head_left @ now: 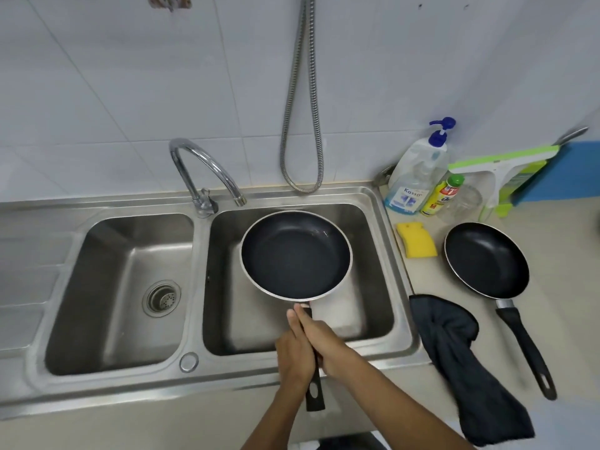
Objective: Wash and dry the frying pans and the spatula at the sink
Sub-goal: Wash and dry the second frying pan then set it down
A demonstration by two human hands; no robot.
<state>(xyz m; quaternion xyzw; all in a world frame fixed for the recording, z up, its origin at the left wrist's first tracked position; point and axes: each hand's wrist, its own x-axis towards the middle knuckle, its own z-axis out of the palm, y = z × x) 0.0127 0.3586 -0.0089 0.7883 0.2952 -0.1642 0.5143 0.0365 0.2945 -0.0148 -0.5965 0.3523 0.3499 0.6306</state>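
Observation:
A black non-stick frying pan [296,254] with a silver rim is held level over the right sink basin [376,287]. Both hands wrap its black handle [314,394]: my left hand [293,355] on the left side, my right hand [328,342] on the right, fingers pointing toward the pan. A second black frying pan [486,259] lies on the counter to the right, handle toward me. A dark cloth [454,352] hangs over the sink's right edge. A yellow sponge [416,239] rests on the counter beside the basin. No spatula is visible.
The chrome tap [204,167] arches from between the basins, spout over the right one; no water shows. The left basin [130,287] holds only its drain. A metal hose [303,125] hangs on the tiled wall. Soap bottles [418,170], a jar and a green squeegee [500,177] stand at back right.

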